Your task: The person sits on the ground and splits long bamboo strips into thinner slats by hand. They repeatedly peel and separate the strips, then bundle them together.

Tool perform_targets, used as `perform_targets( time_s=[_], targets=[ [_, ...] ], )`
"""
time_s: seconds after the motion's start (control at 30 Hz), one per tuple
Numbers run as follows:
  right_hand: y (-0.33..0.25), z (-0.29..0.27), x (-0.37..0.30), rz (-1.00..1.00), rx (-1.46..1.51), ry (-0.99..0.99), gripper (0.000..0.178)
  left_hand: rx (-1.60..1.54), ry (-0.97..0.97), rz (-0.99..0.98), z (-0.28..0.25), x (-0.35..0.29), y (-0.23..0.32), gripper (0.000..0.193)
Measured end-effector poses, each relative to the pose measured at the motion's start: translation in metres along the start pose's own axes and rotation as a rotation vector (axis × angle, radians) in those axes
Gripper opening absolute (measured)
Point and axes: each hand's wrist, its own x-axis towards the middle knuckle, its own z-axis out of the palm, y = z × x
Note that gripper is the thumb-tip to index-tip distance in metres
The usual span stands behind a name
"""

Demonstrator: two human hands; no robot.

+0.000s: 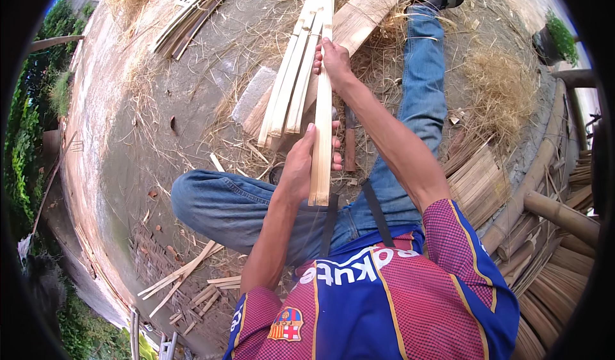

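Observation:
A long pale bamboo strip [321, 180] runs away from my lap, its near end just above my jeans. My left hand [300, 168] is closed around it near that end, thumb on the left side and fingertips showing on the right. Farther up, my right hand [334, 65] grips the same strip. Several more bamboo strips [280, 100] lie fanned out to its left, resting over a wooden plank [378, 8]. Beside the strip, between my legs, is a tool with a brown wooden handle [350, 148]; its far part is partly hidden.
A grey block [254, 95] sits left of the plank. Curly shavings [500, 94] are heaped right of my outstretched leg. Stacked strips [479, 184] and a bamboo pole [564, 218] lie at the right. Another strip bundle [192, 17] is at far left; cut pieces [182, 273] lie near left.

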Motion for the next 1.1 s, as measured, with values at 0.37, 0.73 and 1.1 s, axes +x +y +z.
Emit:
perform_targets(
  time_s=[0.37,0.73,1.1],
  targets=[
    [0.005,-0.012,-0.001,0.002,-0.163,0.06,0.043,0.475,0.191,0.127,-0.006,0.016,-0.026,0.045],
    [0.01,-0.059,-0.193,0.216,-0.204,-0.156,0.054,0.502,0.372,0.049,0.022,0.033,0.026,0.031],
    [0.004,-0.071,-0.196,0.242,-0.247,-0.265,0.024,0.266,0.179,0.092,0.0,0.062,-0.003,0.044]
  ],
)
